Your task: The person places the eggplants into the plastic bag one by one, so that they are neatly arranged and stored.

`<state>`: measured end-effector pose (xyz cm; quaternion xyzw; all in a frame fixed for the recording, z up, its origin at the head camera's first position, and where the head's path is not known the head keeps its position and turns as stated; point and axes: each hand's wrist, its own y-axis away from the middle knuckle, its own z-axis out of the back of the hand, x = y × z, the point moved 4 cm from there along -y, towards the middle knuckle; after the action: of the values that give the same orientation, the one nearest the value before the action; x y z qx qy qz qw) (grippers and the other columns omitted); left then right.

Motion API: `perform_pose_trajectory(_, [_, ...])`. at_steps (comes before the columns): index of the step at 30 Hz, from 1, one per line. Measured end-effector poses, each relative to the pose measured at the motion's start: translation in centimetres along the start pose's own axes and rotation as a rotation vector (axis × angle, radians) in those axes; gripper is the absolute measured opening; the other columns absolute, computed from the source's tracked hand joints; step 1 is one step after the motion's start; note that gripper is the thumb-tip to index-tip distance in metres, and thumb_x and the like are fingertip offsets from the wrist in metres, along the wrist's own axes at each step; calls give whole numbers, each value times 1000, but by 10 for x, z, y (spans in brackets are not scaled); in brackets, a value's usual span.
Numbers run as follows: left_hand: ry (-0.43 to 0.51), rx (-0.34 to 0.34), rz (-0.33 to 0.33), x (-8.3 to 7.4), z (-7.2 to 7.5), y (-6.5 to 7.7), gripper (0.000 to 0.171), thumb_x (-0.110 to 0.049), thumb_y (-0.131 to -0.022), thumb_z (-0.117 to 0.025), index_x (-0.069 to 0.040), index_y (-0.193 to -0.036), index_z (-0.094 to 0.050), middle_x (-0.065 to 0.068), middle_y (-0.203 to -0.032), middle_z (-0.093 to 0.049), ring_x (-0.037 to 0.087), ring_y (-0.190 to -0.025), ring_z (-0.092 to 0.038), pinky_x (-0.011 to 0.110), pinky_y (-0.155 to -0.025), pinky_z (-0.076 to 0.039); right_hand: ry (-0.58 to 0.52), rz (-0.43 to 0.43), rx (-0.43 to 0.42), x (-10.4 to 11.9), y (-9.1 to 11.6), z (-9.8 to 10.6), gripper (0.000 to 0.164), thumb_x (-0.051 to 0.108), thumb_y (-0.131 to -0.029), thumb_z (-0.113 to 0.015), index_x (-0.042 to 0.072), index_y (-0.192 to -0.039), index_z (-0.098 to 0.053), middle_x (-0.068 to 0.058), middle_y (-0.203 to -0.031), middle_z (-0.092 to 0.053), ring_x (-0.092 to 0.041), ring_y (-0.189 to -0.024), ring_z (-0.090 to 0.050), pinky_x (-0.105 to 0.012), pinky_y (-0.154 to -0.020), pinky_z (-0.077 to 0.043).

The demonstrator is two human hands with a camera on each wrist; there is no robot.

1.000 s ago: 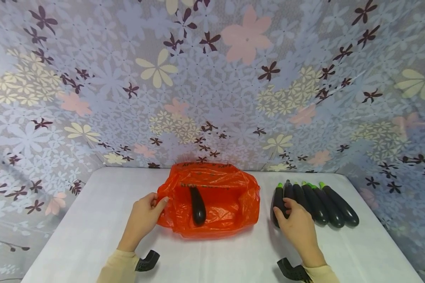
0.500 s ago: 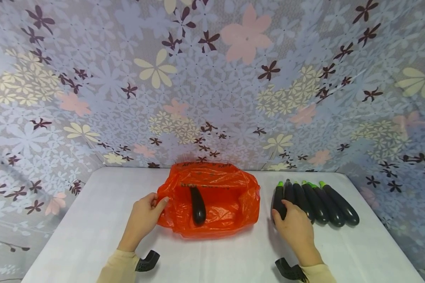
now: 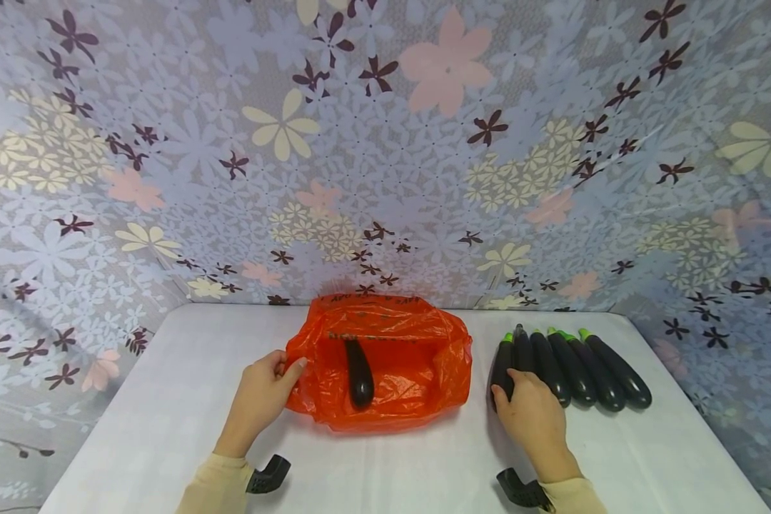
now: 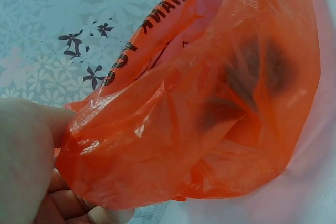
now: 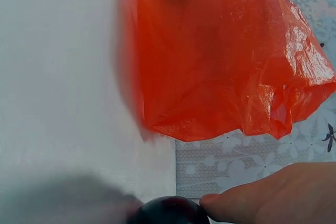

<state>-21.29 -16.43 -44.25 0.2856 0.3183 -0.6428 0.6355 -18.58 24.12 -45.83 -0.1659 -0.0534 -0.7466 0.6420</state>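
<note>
A red plastic bag (image 3: 403,392) with black lettering lies with its mouth facing me, one dark eggplant (image 3: 360,378) inside. My left hand (image 3: 265,392) pinches the bag's left edge, thumb on the front and fingers behind; the left wrist view shows the film (image 4: 152,145) stretched from that grip. On the right, my right hand (image 3: 532,417) grips the leftmost eggplant (image 3: 502,360) of a row, thumb along its left side and fingers over its right. Its rounded dark end (image 5: 170,211) shows beside a finger at the bottom of the right wrist view.
Several more eggplants (image 3: 617,365) with green stems lie side by side right of my right hand. A white table (image 3: 385,471) carries everything, and a flowered cloth (image 3: 385,178) rises behind it. Black wrist mounts (image 3: 268,475) stick out from both sleeves.
My right hand has shifted slightly left and toward me, and the leftmost eggplant leans a little further from its neighbour. Left hand and bag stay in place.
</note>
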Motion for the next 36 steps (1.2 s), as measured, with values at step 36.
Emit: perform_pose_trajectory(36, [-34, -11, -8, 3, -1, -2, 29, -30, -99, -64, -8, -83, -54, 3, -65, -46, 18, -59, -47, 25, -53, -36, -74, -67, 40, 3, 0, -2, 51, 21, -92, -69, -14, -127, -58, -35, -123, -61, -50, -103, -64, -58, -84, -52])
